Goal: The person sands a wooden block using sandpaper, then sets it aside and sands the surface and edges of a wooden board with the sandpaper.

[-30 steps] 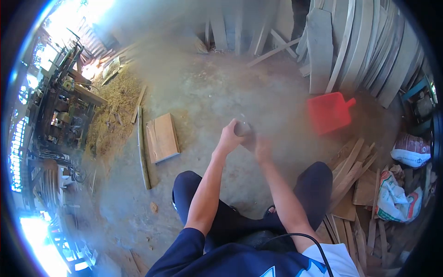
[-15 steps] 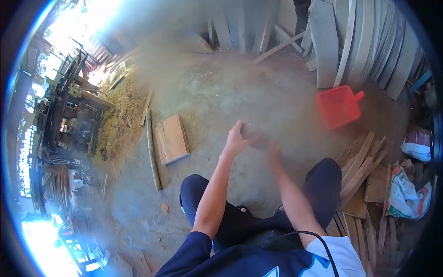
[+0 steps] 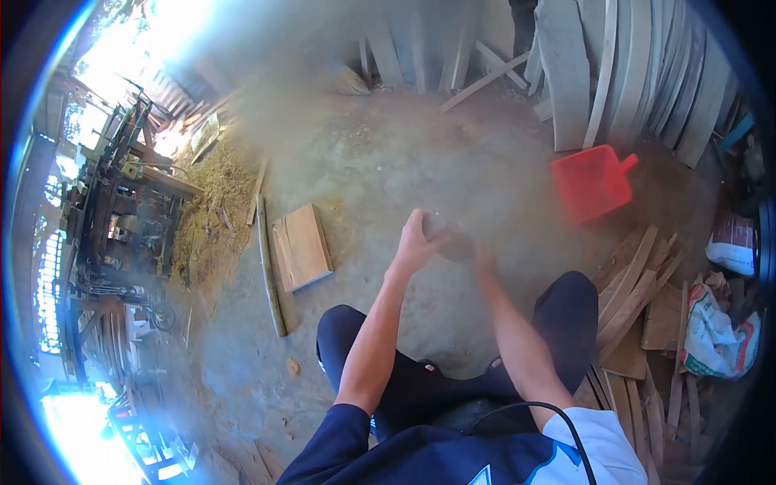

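Note:
Above the concrete floor, in front of my knees, a dark, roundish object (image 3: pixel 456 244) sits between my hands; haze blurs it too much to name its kind. My left hand (image 3: pixel 415 245) is closed on the left side of it, thumb toward the middle. At its right edge is my right hand (image 3: pixel 485 263), with its fingers smeared and partly lost in the blur. A thick wooden block (image 3: pixel 302 247) lies on the floor to the left, beside a long round stick (image 3: pixel 270 267).
A red dustpan (image 3: pixel 592 184) lies right of centre, below leaning boards (image 3: pixel 566 73). Wood offcuts (image 3: pixel 634 299) and a white sack (image 3: pixel 715 335) are by my right knee. Sawdust (image 3: pixel 212 218) and machinery (image 3: pixel 133 194) stand left. Haze covers the upper middle.
The view has shifted very slightly. Both hands stay around the dark object in nearly the same place, and the things on the floor have not moved.

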Demonstrator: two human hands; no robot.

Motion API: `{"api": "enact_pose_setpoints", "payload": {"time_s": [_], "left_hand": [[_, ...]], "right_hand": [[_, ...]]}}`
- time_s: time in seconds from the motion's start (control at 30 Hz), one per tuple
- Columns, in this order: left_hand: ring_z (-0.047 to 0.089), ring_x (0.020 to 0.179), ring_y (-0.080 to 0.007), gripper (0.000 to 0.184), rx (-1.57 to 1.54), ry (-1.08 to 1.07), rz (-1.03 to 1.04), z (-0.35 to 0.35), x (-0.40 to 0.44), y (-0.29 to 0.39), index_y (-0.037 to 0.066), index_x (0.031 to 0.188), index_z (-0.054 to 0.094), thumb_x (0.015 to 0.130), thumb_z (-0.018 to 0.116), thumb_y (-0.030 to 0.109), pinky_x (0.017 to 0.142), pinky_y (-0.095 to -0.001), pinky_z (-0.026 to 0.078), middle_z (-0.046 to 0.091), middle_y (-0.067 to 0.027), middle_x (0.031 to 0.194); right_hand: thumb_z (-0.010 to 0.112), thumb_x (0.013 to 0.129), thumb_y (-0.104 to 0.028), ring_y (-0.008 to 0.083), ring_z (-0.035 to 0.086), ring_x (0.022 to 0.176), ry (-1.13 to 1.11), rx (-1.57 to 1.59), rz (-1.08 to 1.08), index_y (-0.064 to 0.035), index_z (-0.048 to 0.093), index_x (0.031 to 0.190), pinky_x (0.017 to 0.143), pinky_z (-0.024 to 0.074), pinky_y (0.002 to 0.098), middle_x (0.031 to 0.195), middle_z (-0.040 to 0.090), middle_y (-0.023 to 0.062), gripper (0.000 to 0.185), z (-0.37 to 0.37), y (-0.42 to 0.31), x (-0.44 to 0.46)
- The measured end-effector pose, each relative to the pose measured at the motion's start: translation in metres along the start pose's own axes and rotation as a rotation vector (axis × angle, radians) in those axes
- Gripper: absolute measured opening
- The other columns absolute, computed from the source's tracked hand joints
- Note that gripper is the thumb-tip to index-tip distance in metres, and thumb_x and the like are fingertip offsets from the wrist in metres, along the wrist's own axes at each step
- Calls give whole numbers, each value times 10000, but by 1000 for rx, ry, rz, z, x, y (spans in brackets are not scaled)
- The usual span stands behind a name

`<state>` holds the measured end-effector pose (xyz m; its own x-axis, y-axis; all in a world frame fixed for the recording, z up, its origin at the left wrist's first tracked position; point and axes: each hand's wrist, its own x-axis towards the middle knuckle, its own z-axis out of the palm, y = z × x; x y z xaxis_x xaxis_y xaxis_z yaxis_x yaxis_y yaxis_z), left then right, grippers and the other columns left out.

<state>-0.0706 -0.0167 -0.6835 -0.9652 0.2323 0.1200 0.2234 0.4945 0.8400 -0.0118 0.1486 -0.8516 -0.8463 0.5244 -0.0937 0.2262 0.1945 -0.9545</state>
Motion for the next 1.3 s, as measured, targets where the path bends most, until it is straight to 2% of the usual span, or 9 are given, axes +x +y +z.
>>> {"api": "enact_pose_setpoints", "payload": {"time_s": [0.13,0.37,0.53,0.83,0.93,1.0,1.07,1.17,1.3], "left_hand": [[595,859,-267,533,54,14,-39,-2,4,-3,10,1059,521,700,868,196,782,-379,489,602,-143,919],[586,846,-296,534,30,25,12,-4,-1,-2,7,1052,513,707,863,214,761,-398,483,590,-163,922],[580,860,-305,544,27,12,-38,-1,-2,-5,10,1053,502,704,864,220,769,-403,481,584,-165,931],[567,929,-330,531,-6,-84,7,-5,-6,8,18,1043,502,701,859,214,789,-403,468,566,-171,970],[501,1087,-342,560,137,-56,60,1,0,0,32,1083,518,731,843,321,897,-455,419,530,-173,1135],[390,1242,-373,607,250,-34,136,7,-5,11,37,1104,526,744,816,430,998,-505,340,454,-175,1280],[276,1362,-399,672,375,-28,240,10,-6,21,39,1137,528,748,785,524,1078,-548,255,381,-177,1391],[61,1490,-432,796,424,-141,295,19,-11,47,39,1245,499,738,767,591,1174,-583,106,213,-188,1534],[327,1398,-394,842,249,-171,341,32,-12,49,43,1309,482,728,784,573,1157,-572,190,416,-197,1428]], "right_hand": [[468,1019,-391,263,642,815,-78,207,-164,136,625,992,745,477,414,872,688,262,551,-19,-143,-25],[468,1009,-446,346,674,947,-54,-68,-34,102,652,1073,824,477,391,931,703,252,582,-1,17,16],[488,983,-496,369,676,939,-28,103,-132,101,666,1069,815,488,407,917,701,253,629,11,-70,4],[498,1018,-376,185,619,863,-80,-156,20,102,671,1077,802,485,358,897,698,138,512,-6,47,16],[515,1017,-357,162,620,876,-120,387,21,91,674,1095,780,493,355,953,707,95,482,-12,-21,18],[525,1016,-373,160,627,880,-232,101,-270,74,675,1121,790,499,343,975,704,74,484,-43,-70,24],[534,1015,-382,146,626,889,-382,56,-282,57,680,1132,796,501,329,991,700,53,477,-62,-115,28],[542,1015,-384,115,619,901,-587,254,13,31,695,1120,800,500,313,999,694,32,455,-77,-145,41],[536,1017,-384,102,614,890,-649,254,49,13,704,1102,820,490,303,985,688,32,439,-93,-129,46]]}}
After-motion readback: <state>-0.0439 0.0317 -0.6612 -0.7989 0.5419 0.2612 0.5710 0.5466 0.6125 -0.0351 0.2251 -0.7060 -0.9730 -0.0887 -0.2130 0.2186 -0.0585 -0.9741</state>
